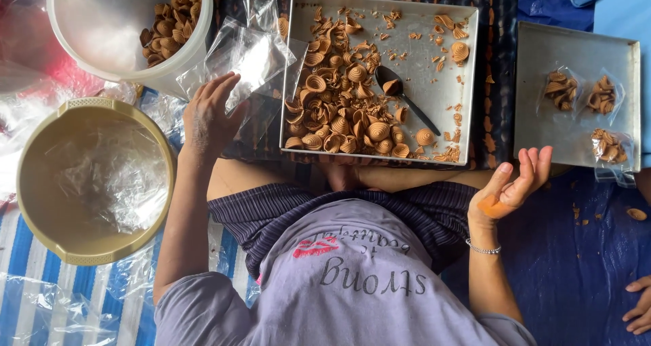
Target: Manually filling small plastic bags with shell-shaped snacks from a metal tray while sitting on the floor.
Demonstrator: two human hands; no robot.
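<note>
Your left hand rests fingers spread on clear plastic bags; your right hand hangs open, palm up, beside the metal tray of brown shell-shaped snacks

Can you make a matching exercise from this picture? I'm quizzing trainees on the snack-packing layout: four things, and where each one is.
Things:
1. black metal spoon
2. small clear filled snack bags
3. pile of empty clear plastic bags
4. crumpled clear plastic liner

Places:
A. inside the round tan plastic basin
B. under the left hand
C. on the large square metal tray among brown shell-shaped snacks
D. on the smaller square metal tray

Pairs: 1-C, 2-D, 3-B, 4-A
</note>
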